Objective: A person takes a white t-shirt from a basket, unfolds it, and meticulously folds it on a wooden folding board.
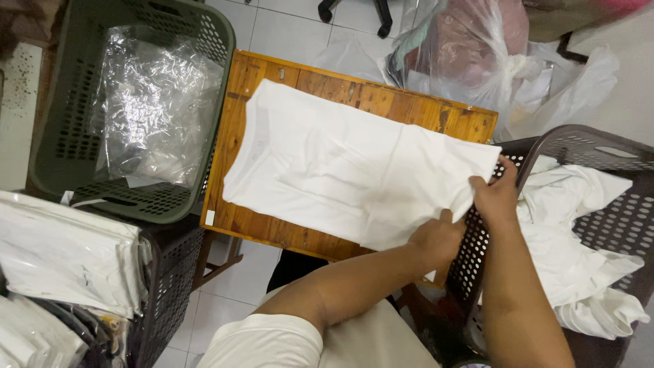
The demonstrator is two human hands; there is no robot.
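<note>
A white garment (340, 163) lies spread flat across a small wooden table (235, 116). Both hands grip its right end, at the table's right edge. My left hand (439, 238) pinches the near corner of the cloth. My right hand (496, 194) holds the edge a little farther up, over the rim of a brown basket (579, 140).
The brown perforated basket on the right holds crumpled white garments (586, 232). A green basket (75, 102) with clear plastic bags stands at the left. Folded white garments (61, 252) are stacked on a dark crate at lower left. Plastic bags (490, 48) lie beyond the table.
</note>
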